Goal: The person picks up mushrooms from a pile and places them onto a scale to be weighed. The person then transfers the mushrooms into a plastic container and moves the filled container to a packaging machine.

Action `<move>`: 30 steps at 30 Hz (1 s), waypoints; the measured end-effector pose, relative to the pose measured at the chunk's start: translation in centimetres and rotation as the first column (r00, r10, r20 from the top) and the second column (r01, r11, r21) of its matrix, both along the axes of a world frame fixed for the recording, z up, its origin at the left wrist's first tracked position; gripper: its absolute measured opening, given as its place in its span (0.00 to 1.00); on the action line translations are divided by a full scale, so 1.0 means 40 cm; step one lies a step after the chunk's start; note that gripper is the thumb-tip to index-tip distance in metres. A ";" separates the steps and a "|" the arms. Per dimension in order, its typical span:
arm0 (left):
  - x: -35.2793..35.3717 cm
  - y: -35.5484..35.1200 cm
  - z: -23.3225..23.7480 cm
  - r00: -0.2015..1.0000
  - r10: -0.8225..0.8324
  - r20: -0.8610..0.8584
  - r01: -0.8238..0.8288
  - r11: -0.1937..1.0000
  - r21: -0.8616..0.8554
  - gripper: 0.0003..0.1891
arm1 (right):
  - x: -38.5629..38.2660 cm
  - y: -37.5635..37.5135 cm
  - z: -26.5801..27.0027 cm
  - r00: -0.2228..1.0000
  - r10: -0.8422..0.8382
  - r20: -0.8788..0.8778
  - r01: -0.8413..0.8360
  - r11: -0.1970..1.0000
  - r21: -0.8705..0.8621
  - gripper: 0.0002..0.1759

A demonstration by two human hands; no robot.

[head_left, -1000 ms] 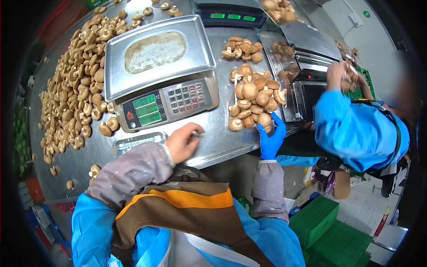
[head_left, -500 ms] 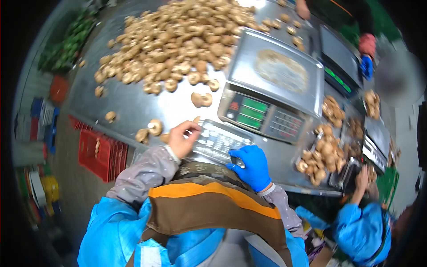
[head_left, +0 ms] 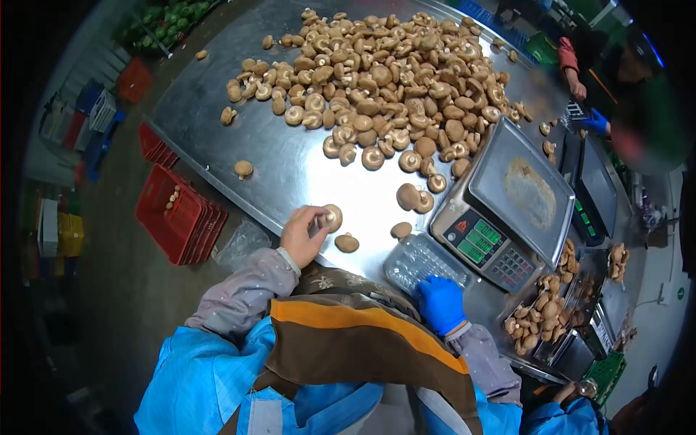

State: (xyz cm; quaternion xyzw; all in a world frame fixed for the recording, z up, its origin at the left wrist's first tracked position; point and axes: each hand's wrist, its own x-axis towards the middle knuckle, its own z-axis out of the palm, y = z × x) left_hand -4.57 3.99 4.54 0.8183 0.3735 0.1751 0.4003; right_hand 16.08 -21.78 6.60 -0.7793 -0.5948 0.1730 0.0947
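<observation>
My bare left hand (head_left: 303, 233) has its thumb and fingers closed around a mushroom (head_left: 333, 217) at the front of the metal table (head_left: 283, 174). Just right of it lies a loose mushroom (head_left: 346, 243). In a blue glove, my right hand (head_left: 441, 304) grips the near right edge of a clear plastic tray (head_left: 417, 261), which has no mushrooms in it. A single mushroom (head_left: 401, 230) rests by the tray's far edge. Beyond the tray, a pair of mushrooms (head_left: 409, 196) lies near the large mushroom pile (head_left: 391, 80). The scale (head_left: 518, 181) stands right of the tray.
Red crates (head_left: 177, 217) and a plastic bag (head_left: 243, 243) are left of the table edge. Packed mushrooms (head_left: 536, 319) sit at the right. A second scale (head_left: 596, 181) stands beyond. A co-worker's gloved hand (head_left: 596, 122) is at upper right; another person's blue sleeve (head_left: 562, 420) shows below.
The view has shifted left. My left hand has left the tray's side and closed on a mushroom. My right hand still holds the tray, now lower beside the scale.
</observation>
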 end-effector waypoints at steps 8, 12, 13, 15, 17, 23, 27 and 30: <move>0.046 0.093 -0.037 0.871 -0.245 -0.426 0.261 0.965 -0.021 0.36 | -0.021 -0.001 0.016 0.978 -0.153 -0.140 0.159 0.987 0.028 0.08; 0.179 0.085 -0.095 0.962 -0.243 -0.126 0.229 0.967 -0.111 0.29 | -0.023 -0.016 -0.026 0.967 -0.227 -0.119 0.215 0.971 -0.101 0.06; 0.209 0.086 -0.113 0.961 -0.275 -0.008 0.272 0.956 -0.106 0.30 | -0.022 -0.009 -0.018 0.969 -0.223 -0.111 0.207 0.969 -0.136 0.06; 0.249 0.091 -0.019 0.923 -0.383 -0.041 0.384 0.923 0.003 0.32 | -0.039 -0.006 -0.026 0.994 -0.085 0.071 0.095 0.983 -0.158 0.05; 0.242 0.081 -0.022 0.892 -0.449 -0.045 0.451 0.891 0.055 0.32 | -0.049 -0.005 -0.041 0.978 0.017 0.206 0.022 0.983 -0.184 0.05; 0.193 0.071 -0.043 0.834 -0.551 0.018 0.550 0.834 0.031 0.35 | -0.043 0.009 -0.026 0.974 0.080 0.213 -0.015 0.957 -0.291 0.06; 0.179 0.092 -0.037 0.906 -0.421 0.036 0.422 0.907 -0.011 0.35 | -0.048 0.033 0.038 0.993 -0.066 0.100 0.090 0.963 -0.256 0.08; 0.158 0.113 -0.037 0.912 -0.394 0.110 0.399 0.916 -0.028 0.35 | -0.052 0.052 0.054 0.991 -0.134 -0.004 0.129 0.960 -0.249 0.10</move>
